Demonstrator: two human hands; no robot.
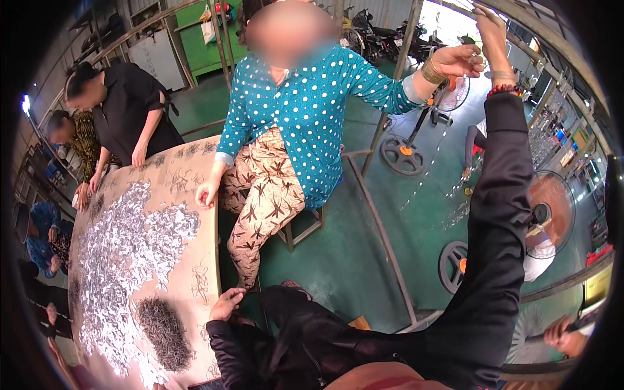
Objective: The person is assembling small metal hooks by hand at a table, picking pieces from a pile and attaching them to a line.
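Observation:
My left hand is low beside the right edge of the table, its fingers pinched together; whatever they hold is too small to make out. High at the upper right, my right hand reaches up to a metal rail, a red bead bracelet at its wrist. Its fingers are closed near the rail, on something I cannot make out. Just left of it, a co-worker's raised hand has bent fingers. Silvery small pieces cover much of the table, with a dark pile of thin wire-like pieces near me.
The co-worker in a teal dotted shirt sits across from me. Other people work along the table's far left side. Metal frame bars, a standing fan and another fan stand to the right. Motorbikes are at the back.

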